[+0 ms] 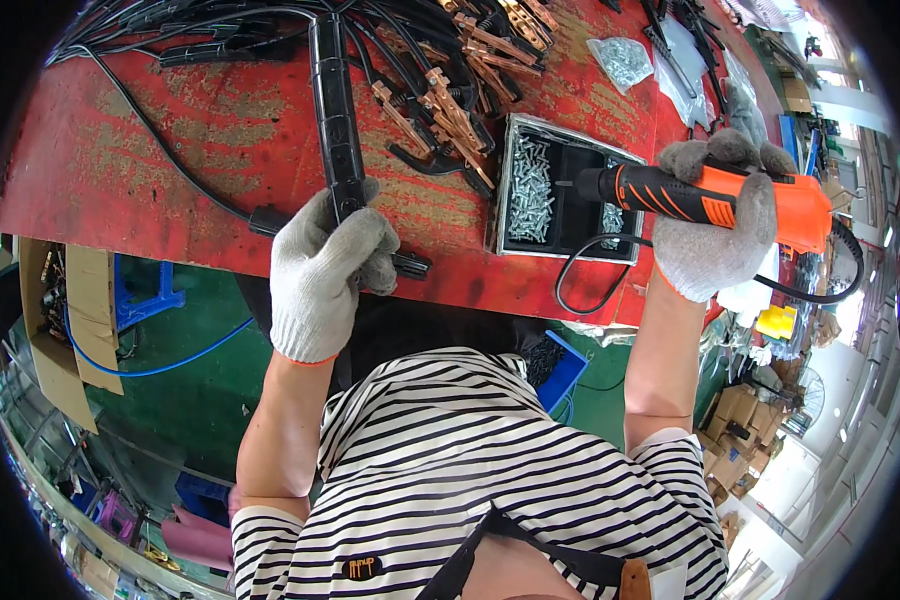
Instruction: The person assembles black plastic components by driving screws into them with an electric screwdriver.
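My left hand (328, 265), in a pale knitted glove, is closed around black plastic handle pieces at the table's front edge. One long black handle (335, 110) runs from my fingers toward the far side; a shorter black piece (411, 264) sticks out beside my fingers, and a cable (160, 135) joins a black end (267, 220) left of the hand. My right hand (720, 220), gloved too, grips an orange and black power screwdriver (685, 192). Its tip points left over a divided box (503, 190) of silver screws (530, 190).
Copper-coloured clamps (450, 110) and black cables (230, 30) pile up at the far side of the worn red table (220, 110). A clear bag of screws (622, 62) lies beyond the box. The tool's black cord (567, 275) loops over the front edge. A cardboard box (80, 310) stands lower left.
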Demonstrator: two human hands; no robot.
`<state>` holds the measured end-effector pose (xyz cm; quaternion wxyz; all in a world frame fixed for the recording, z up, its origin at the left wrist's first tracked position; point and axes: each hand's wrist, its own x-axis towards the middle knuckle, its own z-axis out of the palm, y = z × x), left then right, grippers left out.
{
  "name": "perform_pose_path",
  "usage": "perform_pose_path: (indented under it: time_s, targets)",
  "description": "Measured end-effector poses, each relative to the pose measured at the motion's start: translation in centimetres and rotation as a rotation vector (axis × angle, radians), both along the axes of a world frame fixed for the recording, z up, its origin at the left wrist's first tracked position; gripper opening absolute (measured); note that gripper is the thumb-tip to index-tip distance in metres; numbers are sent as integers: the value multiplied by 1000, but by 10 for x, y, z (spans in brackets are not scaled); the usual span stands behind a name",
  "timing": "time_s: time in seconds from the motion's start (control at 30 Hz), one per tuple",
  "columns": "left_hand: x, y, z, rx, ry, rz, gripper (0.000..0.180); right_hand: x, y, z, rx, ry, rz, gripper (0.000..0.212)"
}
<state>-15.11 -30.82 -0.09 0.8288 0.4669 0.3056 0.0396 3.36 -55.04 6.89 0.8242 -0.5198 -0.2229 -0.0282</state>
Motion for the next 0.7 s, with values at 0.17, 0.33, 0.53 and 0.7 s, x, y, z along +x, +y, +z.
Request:
perform_pose_path:
  time_s: [0.17, 0.33, 0.53, 0.7]
  targets:
    - [-1, 0, -3, 12, 3, 5, 37, -1, 2, -9, -139, -72, 35, 38]
    - [-1, 2, 0, 8, -3, 5, 36, -5, 0, -17, -67, 22, 8, 40]
    - [-2, 2, -5, 15, 1, 11, 36, -5, 3, -10, -51, -44, 71, 38]
    - [-2, 1, -5, 18, 0, 6, 36, -5, -2, -12, -76, -32, 35, 36]
